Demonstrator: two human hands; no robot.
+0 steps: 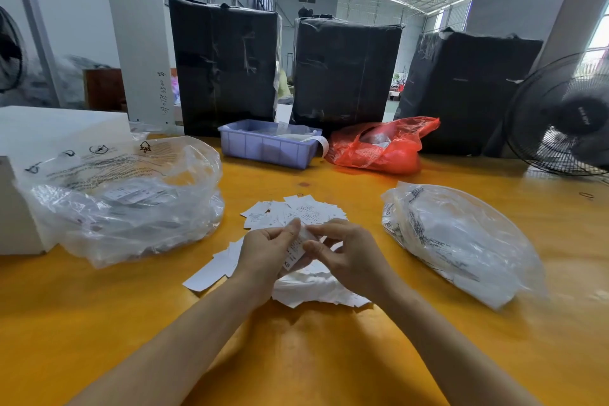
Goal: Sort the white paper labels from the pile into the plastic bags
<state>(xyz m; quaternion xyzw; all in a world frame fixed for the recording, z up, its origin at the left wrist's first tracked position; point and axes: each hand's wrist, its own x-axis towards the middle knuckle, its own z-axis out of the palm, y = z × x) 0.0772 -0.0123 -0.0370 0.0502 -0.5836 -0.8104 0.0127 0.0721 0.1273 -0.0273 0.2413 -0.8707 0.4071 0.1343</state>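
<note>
Warehouse interior, head view: yellow table (329,356) backed at the far edge by three black-wrapped bales (227,66), a blue bin (263,150), a red bag (382,147) and, far right, a fan (560,115). Labels (293,211) lie piled at centre, between a left plastic bag (125,208) and a right plastic bag (461,241). Above the pile, left hand (263,257) and right hand (352,257) together pinch one label (295,249) marked XS.

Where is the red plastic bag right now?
In the head view, the crumpled red plastic bag lies at the far side of the yellow table, right of the lavender plastic bin, before the black-wrapped bales.
</note>
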